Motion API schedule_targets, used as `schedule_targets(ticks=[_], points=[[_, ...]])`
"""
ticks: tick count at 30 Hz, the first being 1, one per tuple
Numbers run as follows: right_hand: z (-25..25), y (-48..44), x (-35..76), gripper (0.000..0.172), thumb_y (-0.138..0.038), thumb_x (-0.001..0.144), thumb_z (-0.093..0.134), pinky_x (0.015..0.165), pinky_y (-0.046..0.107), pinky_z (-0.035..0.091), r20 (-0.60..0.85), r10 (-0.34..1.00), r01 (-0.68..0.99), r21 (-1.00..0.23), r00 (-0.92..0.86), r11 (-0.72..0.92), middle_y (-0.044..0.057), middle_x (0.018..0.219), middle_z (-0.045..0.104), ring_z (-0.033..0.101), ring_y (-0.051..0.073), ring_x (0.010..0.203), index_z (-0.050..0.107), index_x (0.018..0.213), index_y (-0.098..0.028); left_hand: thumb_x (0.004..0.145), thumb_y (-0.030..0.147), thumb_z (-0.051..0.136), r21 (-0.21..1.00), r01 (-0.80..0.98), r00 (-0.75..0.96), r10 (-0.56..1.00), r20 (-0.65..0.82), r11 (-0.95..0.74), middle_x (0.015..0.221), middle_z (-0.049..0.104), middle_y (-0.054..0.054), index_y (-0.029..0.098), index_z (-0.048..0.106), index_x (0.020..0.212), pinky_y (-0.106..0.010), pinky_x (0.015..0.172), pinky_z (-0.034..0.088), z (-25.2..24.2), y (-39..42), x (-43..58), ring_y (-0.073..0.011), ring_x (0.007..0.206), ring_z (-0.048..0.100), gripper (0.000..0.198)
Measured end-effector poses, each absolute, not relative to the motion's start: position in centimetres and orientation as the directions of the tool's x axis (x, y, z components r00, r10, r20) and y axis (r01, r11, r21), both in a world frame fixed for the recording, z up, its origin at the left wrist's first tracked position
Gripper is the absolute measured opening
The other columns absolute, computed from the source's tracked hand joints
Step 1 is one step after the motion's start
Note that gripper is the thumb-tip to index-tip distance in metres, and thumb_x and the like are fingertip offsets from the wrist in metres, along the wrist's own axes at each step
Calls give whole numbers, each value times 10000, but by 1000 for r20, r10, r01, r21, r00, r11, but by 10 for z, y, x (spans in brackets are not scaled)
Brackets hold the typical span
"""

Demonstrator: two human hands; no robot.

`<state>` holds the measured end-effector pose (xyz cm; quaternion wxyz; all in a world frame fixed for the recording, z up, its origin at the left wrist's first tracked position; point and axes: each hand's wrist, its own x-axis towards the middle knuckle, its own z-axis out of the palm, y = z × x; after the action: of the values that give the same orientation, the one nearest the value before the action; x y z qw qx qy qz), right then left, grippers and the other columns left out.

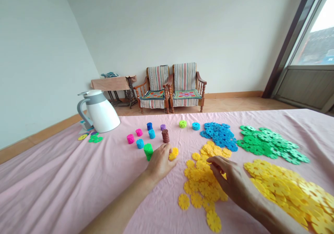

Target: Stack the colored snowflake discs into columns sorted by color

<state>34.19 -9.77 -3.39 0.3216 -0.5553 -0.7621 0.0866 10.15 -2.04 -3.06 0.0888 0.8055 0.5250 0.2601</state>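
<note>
Hands: left hand point(159, 160) curled, thumb and fingers about some yellow discs point(173, 153); right hand point(229, 175) has its fingers bent together above the loose yellow pile point(199, 176), and whether they pinch anything I cannot tell.
Yellow discs: at the left fingertips, on the side facing the right hand; how many is partly hidden.
Disc direction: notched faces seem tilted up toward the viewer; each is flat and round, so no long side, and the exact line through the centres is unclear.
Slipping risk: the held discs could fan apart if the left fingers squeeze unevenly.
Knocking risk: the green stack point(148, 152), just left of the left hand, and the brown stack point(165, 136), just beyond its fingers, both upright, could topple if the knuckles swing.
Mixing risk: a sideways drag of the right wrist could push the bigger yellow pile point(284, 188) on its right into the loose one.
Farther out: blue pile point(219, 135) beyond the right hand.
</note>
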Motion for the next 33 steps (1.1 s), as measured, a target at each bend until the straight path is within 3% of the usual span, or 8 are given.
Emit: schedule_targets(ticks=[6,13,20,28,33], points=[[-34,-96,341,241,-256,917,359,625,273,471,376,909,802,-479,-181,357,36,814,679,637,165,686,596,937,-216,672,135,598,392,810,307,885,351,-437,756,560,6,198,481,721,-244,573,386,-26,-20,100,-149,665,552,142],[-38,-97,340,248,-251,913,365,611,269,479,391,901,786,-490,-189,378,45,814,685,641,167,682,609,940,-212,750,137,588,394,741,345,811,472,-544,895,615,-38,204,614,889,-320,810,444,-25,-12,104,-210,916,562,156],[-37,-99,341,250,-256,918,354,638,284,486,366,909,775,-508,-200,375,46,823,685,647,174,712,597,947,-205,788,150,607,407,714,389,806,446,-570,892,641,-34,198,650,884,-347,840,448,-31,-11,105,-218,918,553,115],[-36,-98,340,252,-247,913,354,650,284,479,338,923,769,-537,-181,348,53,850,684,646,180,729,600,952,-210,749,98,624,517,622,462,809,364,-588,1106,585,-48,233,598,1160,-321,946,433,-29,-6,99,-198,1055,558,433],[-36,-97,339,252,-228,911,350,631,289,445,314,929,773,-534,-194,342,34,786,660,623,178,697,598,943,-198,757,131,624,515,626,513,807,293,-585,1112,604,-55,238,600,1181,-318,900,456,-24,-3,98,-216,1036,573,438]])
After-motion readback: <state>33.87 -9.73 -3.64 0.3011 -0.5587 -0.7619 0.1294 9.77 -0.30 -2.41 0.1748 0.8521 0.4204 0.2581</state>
